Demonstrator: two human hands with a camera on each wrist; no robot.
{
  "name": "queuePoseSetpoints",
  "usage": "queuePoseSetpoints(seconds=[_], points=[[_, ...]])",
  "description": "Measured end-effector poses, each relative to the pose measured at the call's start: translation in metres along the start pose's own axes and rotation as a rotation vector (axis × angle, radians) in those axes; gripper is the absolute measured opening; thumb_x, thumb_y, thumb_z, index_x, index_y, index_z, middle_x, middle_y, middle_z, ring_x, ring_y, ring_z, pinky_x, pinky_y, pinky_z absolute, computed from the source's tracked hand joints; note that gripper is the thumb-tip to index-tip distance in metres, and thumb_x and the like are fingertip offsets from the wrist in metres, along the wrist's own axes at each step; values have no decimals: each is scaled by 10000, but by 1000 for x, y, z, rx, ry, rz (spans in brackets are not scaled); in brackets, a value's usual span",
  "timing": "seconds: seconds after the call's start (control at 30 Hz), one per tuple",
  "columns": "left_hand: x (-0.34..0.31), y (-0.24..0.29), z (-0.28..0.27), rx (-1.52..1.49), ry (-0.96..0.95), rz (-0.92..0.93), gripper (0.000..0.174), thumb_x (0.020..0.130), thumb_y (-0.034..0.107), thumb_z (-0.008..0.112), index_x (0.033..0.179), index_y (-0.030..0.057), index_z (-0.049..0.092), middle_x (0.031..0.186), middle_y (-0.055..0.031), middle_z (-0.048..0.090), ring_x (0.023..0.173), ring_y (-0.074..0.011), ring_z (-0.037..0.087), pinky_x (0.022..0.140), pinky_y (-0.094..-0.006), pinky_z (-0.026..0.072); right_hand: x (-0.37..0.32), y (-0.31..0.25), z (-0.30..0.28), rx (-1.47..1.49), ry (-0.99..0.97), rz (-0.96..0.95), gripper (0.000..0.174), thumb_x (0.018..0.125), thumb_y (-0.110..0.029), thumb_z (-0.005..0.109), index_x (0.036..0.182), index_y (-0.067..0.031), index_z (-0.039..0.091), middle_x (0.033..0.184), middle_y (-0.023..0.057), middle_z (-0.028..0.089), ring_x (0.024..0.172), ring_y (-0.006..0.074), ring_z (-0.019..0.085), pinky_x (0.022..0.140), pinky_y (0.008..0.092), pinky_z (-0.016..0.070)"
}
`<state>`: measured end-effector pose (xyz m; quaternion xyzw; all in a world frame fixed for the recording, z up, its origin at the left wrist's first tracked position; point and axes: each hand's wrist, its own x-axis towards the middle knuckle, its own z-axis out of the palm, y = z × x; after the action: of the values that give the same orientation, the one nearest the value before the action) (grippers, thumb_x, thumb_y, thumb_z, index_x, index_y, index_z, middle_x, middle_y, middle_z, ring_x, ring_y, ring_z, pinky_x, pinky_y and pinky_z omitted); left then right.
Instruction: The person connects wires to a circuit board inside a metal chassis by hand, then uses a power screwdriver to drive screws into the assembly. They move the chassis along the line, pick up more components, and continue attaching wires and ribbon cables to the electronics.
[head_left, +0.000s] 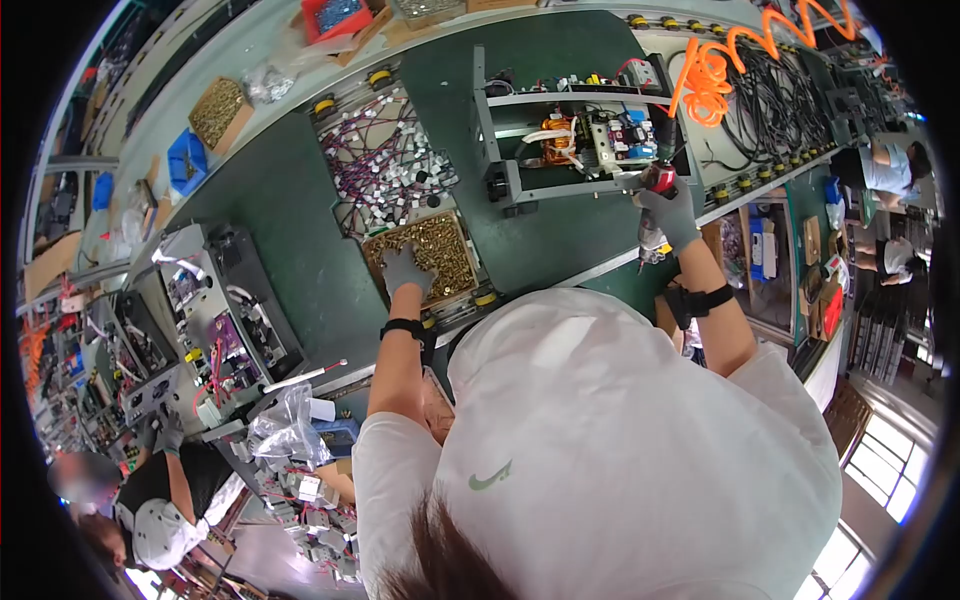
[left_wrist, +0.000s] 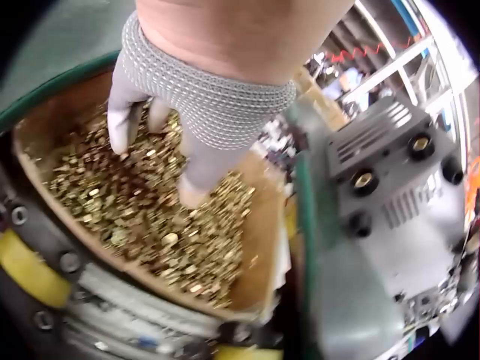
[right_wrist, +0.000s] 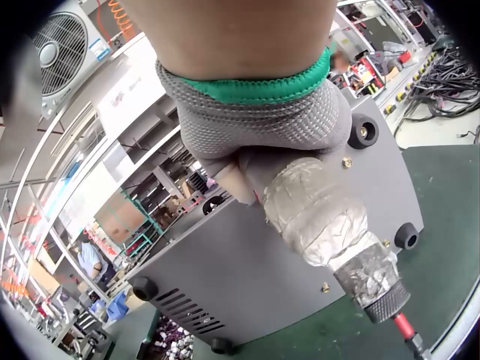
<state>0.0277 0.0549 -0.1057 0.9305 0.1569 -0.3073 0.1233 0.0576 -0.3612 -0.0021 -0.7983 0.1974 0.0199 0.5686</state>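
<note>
A cardboard box (head_left: 471, 235) full of small brass screws (head_left: 440, 255) sits on the green bench in front of me. My gloved left hand (head_left: 405, 268) reaches down into it. In the left wrist view its fingers (left_wrist: 191, 187) dip fairly straight into the screws (left_wrist: 142, 210), with the thumb spread apart. My gloved right hand (head_left: 668, 212) grips a power screwdriver (head_left: 658, 180) at the right end of an open grey chassis (head_left: 500, 150). The right wrist view shows the hand (right_wrist: 255, 127) wrapped round the taped screwdriver body (right_wrist: 322, 217), its bit pointing down beside the chassis panel (right_wrist: 255, 277).
A heap of wire harnesses with white connectors (head_left: 385, 165) lies behind the screw box. An orange coiled hose (head_left: 715, 75) and black cables (head_left: 780, 100) hang at the right. Another grey unit (head_left: 225, 300) stands to the left, and a second worker (head_left: 165, 500) is at the lower left.
</note>
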Motion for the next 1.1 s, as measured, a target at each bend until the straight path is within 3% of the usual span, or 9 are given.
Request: queuePoseSetpoints(seconds=[0.17,0.3,0.5,0.67,0.83,0.9,0.93,1.0,1.1], points=[[16,-16,59,-68,-154,168,516,771,104,642,1257,149,475,1238,-179,470,1097,-345,526,886,-411,468,8,8,-11,-246,67,66,518,612,-105,747,1087,-29,554,832,33,600,719,122,555,682,273,473],[9,-16,74,-33,38,181,417,744,34,623,1143,121,541,1177,-198,520,1038,-360,553,843,-410,468,1,6,-4,-239,86,37,791,613,-158,757,1310,-25,408,974,92,589,802,159,578,734,285,482],[-7,-20,40,-397,58,-67,320,848,-1,466,1133,76,587,1034,-158,634,892,-262,614,761,-348,455,-15,-18,-1,-151,103,52,659,616,-145,746,1213,-15,500,930,77,603,782,147,576,723,284,484],[38,-67,108,-719,127,-16,306,865,11,490,1159,50,564,1043,-120,630,801,-206,598,687,-312,456,-26,-34,-10,5,134,31,595,621,-122,746,1164,-20,526,864,47,598,706,120,566,666,276,483],[16,-52,86,-1208,81,-254,254,872,57,548,1126,66,540,882,-46,602,670,-143,568,532,-274,455,-31,-24,-24,181,131,-14,415,674,-74,724,1053,-52,557,772,18,574,609,105,563,506,255,487],[48,-82,133,-818,236,-180,290,839,158,585,1116,75,593,878,-61,632,691,-135,593,593,-303,469,-39,-45,-19,283,120,-108,380,709,-32,680,1070,-51,563,730,7,565,550,92,548,460,223,465],[34,-69,110,-980,66,-239,292,837,220,595,1097,89,622,834,-54,640,676,-134,587,616,-312,468,-40,-49,-21,275,86,-88,407,719,6,658,1094,-87,531,767,14,572,576,73,536,483,215,426],[-6,-38,60,-1269,104,-289,196,857,188,592,1021,103,658,750,-30,637,596,-101,524,537,-265,409,-36,-47,-23,274,73,-179,395,721,-2,641,1103,-59,557,767,18,582,577,92,548,496,230,459],[11,-46,80,-1312,84,-370,193,872,207,596,1031,114,649,740,-39,626,544,-84,489,435,-234,354,-36,-49,-25,322,13,-147,361,724,-14,607,1080,-38,557,828,28,589,674,99,560,561,225,450]])
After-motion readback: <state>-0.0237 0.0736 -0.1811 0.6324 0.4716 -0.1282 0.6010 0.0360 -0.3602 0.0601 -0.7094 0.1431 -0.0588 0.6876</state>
